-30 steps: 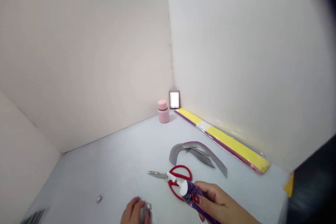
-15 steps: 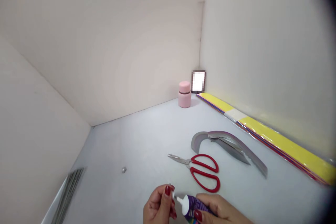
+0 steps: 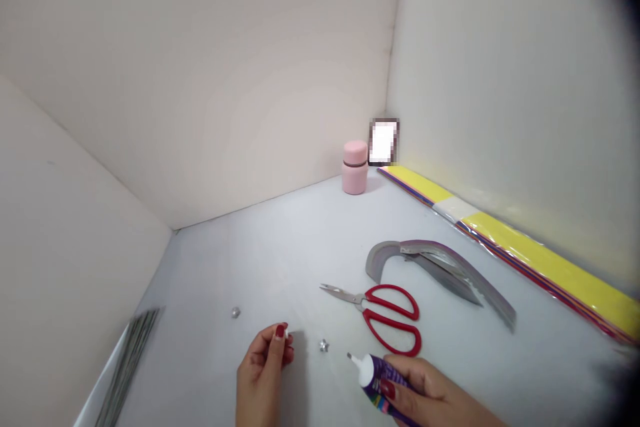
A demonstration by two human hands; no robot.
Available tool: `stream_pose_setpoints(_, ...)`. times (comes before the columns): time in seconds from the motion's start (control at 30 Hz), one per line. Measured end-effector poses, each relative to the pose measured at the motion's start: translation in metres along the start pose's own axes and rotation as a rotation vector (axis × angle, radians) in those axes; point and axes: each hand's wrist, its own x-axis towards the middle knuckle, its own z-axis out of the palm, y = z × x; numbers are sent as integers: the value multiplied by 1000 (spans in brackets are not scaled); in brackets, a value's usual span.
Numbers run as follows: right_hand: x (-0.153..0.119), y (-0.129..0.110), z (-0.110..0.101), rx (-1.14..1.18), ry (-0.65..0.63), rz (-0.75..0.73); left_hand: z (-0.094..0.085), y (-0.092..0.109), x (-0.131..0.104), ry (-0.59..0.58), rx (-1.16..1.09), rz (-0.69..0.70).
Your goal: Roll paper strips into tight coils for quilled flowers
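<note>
i count two hands in view, both mine. my right hand (image 3: 425, 397) is wrapped around one purple glue tube (image 3: 381, 383), fingers curled tight on its body, the white nozzle with its dark tip pointing left and a little up, just above the table (image 3: 260, 253). my left hand (image 3: 263, 367) sits low on the table to the left of the tube, fingers loosely curled in with the thumb and forefinger drawn narrow together; i cannot tell whether anything is pinched between them.

between the two hands lies one small silver piece (image 3: 324, 345), apart from both. a second small silver piece (image 3: 235, 312) lies further left, well apart from my left hand. so that's two of those that i can count.

one pair of red-handled scissors (image 3: 385, 317) lies blades shut just beyond the tube, tips pointing left. behind them is one curved stack of grey strips (image 3: 440, 267); i cannot count its layers. along the right wall lies one long pack of coloured paper (image 3: 525, 253), yellow on top. in the far corner stands one pink bottle (image 3: 355, 167), upright, with one small blurred card (image 3: 383, 142) just beside it. at the left edge lies one bundle of thin grey sticks (image 3: 131, 363), too fine to count.
</note>
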Motion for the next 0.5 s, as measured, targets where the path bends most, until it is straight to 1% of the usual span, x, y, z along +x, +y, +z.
stream_pose_setpoints(0.1, 2, 5, -1, 24, 40, -15, 1, -4, 2, -28, -106, -75)
stream_pose_setpoints(0.27, 5, 9, -1, 58, 28, -25, 5, -4, 2, -109, -231, -209)
stream_pose_setpoints(0.4, 1, 0, 1, 70, 72, -14, 4, -5, 3, -96, -237, -278)
stream_pose_setpoints(0.43, 0, -3, 1, 78, 71, -18, 3, -5, 5, -96, -232, -294)
stream_pose_setpoints(0.47, -2, -5, 0, 92, 72, -26, 1, -5, 7, -69, -225, -292)
stream_pose_setpoints(0.5, -2, -6, -1, 97, 67, -44, 0, -6, 10, -74, -208, -302)
